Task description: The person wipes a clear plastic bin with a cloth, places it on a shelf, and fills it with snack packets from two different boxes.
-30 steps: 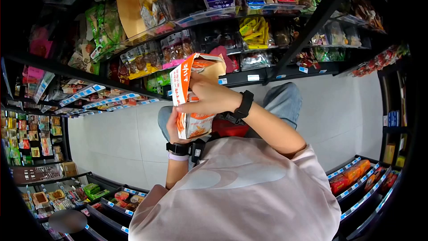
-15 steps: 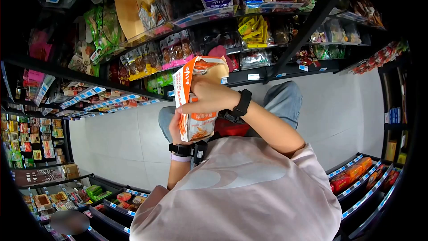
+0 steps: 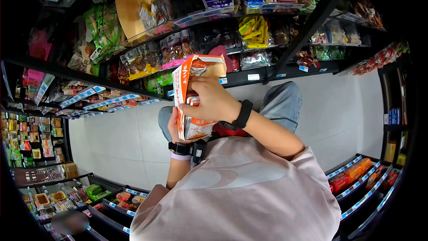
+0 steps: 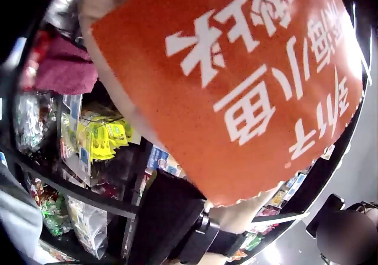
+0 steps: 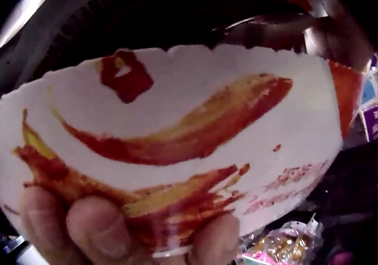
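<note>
In the head view an orange and white snack box (image 3: 182,85), torn at the top, stands tilted over the person's lap with printed packets (image 3: 199,122) in it. The left hand (image 3: 173,127) grips the box from its left and lower side. Over the opening is the right hand (image 3: 211,100), its fingers bent inside and its thumb near the front edge; their tips are hidden. The orange panel (image 4: 236,94) fills much of the left wrist view. Fingertips (image 5: 97,226) press a white panel (image 5: 195,111) with fish pictures in the right wrist view; whose hand cannot be told.
Shelves of bagged snacks (image 3: 171,47) run along the front, with yellow packets (image 3: 254,31) among them. Lower racks stand behind on both sides, one with red and orange packs (image 3: 350,176). Pale floor tiles (image 3: 111,138) lie between.
The right hand has shifted slightly right, and its thumb and fingers have spread, showing more of the packets between them. The box remains in the left hand, almost in the same place.
</note>
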A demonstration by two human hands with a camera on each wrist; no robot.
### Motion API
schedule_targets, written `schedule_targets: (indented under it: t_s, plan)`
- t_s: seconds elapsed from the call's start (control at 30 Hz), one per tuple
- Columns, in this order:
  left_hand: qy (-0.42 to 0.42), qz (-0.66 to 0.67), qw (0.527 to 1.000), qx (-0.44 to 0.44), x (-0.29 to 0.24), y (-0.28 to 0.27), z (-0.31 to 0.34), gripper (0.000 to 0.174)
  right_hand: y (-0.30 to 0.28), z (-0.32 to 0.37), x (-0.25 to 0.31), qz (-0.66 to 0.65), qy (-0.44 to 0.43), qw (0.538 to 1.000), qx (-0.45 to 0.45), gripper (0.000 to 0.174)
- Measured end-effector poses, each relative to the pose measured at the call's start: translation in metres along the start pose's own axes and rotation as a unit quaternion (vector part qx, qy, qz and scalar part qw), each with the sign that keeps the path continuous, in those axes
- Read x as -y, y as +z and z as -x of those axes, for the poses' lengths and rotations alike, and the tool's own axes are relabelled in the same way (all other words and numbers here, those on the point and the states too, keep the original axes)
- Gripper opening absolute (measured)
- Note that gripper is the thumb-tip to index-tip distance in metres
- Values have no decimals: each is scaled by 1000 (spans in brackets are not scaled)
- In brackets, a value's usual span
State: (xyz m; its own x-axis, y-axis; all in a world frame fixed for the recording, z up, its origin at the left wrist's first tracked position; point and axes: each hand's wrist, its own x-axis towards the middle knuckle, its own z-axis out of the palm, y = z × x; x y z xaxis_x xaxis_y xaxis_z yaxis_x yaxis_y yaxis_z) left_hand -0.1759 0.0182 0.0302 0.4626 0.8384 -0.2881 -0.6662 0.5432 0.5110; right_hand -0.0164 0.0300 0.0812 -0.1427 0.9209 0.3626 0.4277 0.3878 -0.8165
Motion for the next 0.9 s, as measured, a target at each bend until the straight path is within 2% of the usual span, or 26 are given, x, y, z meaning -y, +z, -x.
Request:
schedule_targets:
  t_s: [0.07, 0.13, 0.27, 0.33, 0.43, 0.57, 0.63, 0.7, 0.77, 0.9]
  plan:
    - [3, 9, 1000, 0, -1, 0, -1, 42, -2, 1, 4, -26, -9, 999, -24, 30]
    - [5, 17, 1000, -1, -1, -2, -1, 43, -5, 2, 7, 29, -2, 999, -32, 29]
    - [3, -4, 1000, -5, -1, -3, -2, 46, -5, 6, 11, 38, -9, 998, -57, 30]
    - [3, -15, 1000, -12, 1, -3, -2, 46, 1, 8, 7, 52, -62, 990, -111, 31]
    - [15, -14, 1000, 13, 3, -12, -3, 47, -8, 14, 16, 49, -50, 994, -80, 29]
    - [35, -1, 999, 2, 2, -21, -1, 47, -9, 21, 26, 62, -73, 990, -103, 28]
    - [39, -18, 999, 3, -1, -18, 2, 48, -12, 25, 31, 67, -86, 992, -64, 29]
    - [26, -15, 999, 22, -2, -17, 6, 52, -8, 28, 32, 68, -102, 989, -78, 30]
    - [40, -51, 997, -47, -2, -6, 10, 56, -7, 30, 38, 60, -125, 982, -127, 32]
    - [48, -64, 997, -1, -1, 0, 14, 59, -7, 31, 40, 87, -153, 978, -111, 33]
